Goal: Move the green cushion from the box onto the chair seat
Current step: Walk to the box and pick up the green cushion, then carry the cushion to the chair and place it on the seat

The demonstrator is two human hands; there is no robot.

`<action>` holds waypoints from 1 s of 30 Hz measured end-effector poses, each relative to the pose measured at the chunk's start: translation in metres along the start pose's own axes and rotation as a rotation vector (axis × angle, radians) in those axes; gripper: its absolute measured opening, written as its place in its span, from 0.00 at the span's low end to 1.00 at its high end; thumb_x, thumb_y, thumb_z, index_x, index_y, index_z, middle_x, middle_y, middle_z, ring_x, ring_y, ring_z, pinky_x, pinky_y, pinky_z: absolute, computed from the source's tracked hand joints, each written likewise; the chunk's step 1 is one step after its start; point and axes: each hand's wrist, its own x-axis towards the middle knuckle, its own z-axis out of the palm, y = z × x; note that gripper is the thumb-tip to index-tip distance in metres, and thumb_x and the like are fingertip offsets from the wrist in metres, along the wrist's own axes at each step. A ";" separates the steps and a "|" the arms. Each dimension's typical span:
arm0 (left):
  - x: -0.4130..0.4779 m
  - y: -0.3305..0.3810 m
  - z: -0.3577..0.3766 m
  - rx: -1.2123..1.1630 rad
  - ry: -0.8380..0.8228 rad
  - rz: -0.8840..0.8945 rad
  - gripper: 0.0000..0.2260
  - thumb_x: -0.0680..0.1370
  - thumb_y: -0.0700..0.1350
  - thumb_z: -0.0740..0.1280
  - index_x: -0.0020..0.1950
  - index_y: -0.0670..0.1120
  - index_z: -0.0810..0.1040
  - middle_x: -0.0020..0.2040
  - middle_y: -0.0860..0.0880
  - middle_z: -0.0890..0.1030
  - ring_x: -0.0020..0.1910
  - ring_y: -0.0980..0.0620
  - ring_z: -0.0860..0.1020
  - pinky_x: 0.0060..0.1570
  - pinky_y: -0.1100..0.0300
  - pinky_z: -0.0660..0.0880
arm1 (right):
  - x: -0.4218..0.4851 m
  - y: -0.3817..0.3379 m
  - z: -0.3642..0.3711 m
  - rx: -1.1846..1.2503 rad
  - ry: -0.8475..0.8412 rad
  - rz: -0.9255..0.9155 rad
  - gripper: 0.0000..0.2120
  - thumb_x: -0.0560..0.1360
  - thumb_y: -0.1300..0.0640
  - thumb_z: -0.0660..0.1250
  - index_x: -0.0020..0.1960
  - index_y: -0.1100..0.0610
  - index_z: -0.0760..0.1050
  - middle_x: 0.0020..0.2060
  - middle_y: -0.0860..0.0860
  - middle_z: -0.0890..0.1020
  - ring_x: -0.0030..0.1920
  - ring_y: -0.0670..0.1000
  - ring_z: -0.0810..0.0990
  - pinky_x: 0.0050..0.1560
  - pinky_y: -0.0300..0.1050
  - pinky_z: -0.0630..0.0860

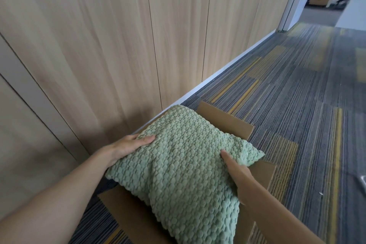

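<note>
A green cushion (178,162) with a bumpy knit texture lies over an open cardboard box (225,119) on the carpet, covering most of the box's opening. My left hand (130,144) grips the cushion's left edge, thumb on top. My right hand (235,166) holds its right side near the pointed corner, fingers tucked underneath. The box's flaps stick out at the far side, the right and the near left. No chair is in view.
A pale wood-panel wall (99,45) stands close on the left, with a white baseboard. Grey and yellow striped carpet (297,95) stretches right and ahead to a doorway (316,6). A small metal object (362,178) shows at the right edge.
</note>
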 end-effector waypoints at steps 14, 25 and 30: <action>-0.087 0.077 -0.013 -0.279 0.069 0.219 0.43 0.44 0.59 0.84 0.57 0.56 0.77 0.43 0.49 0.89 0.41 0.47 0.87 0.38 0.55 0.82 | -0.080 -0.077 -0.027 0.109 -0.076 -0.398 0.46 0.60 0.31 0.76 0.72 0.46 0.65 0.58 0.50 0.81 0.53 0.55 0.83 0.58 0.61 0.79; -0.243 0.259 -0.035 -0.352 0.106 0.330 0.33 0.52 0.57 0.84 0.51 0.52 0.74 0.37 0.51 0.87 0.32 0.57 0.85 0.33 0.60 0.78 | -0.275 -0.230 -0.087 0.148 -0.063 -0.568 0.32 0.66 0.38 0.75 0.67 0.46 0.70 0.56 0.49 0.84 0.52 0.52 0.85 0.50 0.51 0.81; -0.329 0.362 -0.059 -0.325 0.093 0.392 0.30 0.60 0.53 0.81 0.60 0.55 0.77 0.52 0.48 0.87 0.49 0.46 0.86 0.50 0.46 0.79 | -0.397 -0.316 -0.129 0.136 -0.049 -0.600 0.31 0.67 0.39 0.75 0.66 0.47 0.71 0.56 0.49 0.84 0.52 0.52 0.86 0.51 0.50 0.82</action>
